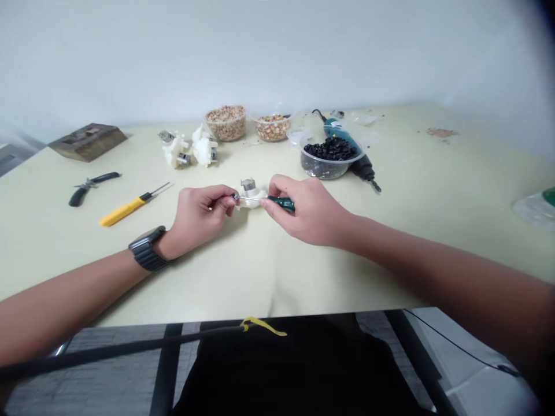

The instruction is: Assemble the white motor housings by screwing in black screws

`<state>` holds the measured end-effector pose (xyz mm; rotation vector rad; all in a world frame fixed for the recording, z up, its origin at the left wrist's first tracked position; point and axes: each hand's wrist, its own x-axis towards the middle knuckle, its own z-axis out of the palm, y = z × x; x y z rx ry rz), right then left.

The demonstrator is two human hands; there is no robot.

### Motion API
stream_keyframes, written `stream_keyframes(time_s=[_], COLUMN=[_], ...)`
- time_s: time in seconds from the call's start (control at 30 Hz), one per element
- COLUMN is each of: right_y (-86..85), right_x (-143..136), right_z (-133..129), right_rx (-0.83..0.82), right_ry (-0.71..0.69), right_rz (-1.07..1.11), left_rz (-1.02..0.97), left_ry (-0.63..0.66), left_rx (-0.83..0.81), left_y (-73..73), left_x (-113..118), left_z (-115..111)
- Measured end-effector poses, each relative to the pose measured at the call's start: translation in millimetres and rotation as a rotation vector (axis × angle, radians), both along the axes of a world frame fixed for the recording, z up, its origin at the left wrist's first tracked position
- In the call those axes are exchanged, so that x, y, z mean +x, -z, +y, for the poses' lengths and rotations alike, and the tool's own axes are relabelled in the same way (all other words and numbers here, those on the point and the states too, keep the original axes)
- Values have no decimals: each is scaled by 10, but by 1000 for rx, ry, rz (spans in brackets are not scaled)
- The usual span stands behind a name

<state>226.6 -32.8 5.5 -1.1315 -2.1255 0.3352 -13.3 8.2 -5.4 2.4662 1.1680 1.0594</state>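
Near the middle of the table, my right hand [307,211] is closed round the dark green handle of a screwdriver [284,203]. Its thin metal shaft points left toward my left hand [203,212], whose fingers are pinched at the tip around a small dark piece [235,197]. Just behind the shaft lies a white plastic part [255,195] with a small metal motor [248,184] standing up from it. A black watch is on my left wrist.
Left on the table [208,283] are a yellow screwdriver [124,212], pliers [89,186] and a brown block [89,141]. Behind are white motor assemblies [203,147], two tubs of small brown parts [226,124] [272,128], a tub of black parts [329,151] and a teal power tool [338,132].
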Motion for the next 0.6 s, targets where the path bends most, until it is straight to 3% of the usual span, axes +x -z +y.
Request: stream_keyframes(time_s=[0.6], right_y=[22], right_x=[8], right_z=[22], right_rx=[7], right_ry=[-32], right_rz=[1], left_rz=[0], left_ry=[-17], left_rx=[-30], left_y=[-16], left_x=[0], left_z=[-10])
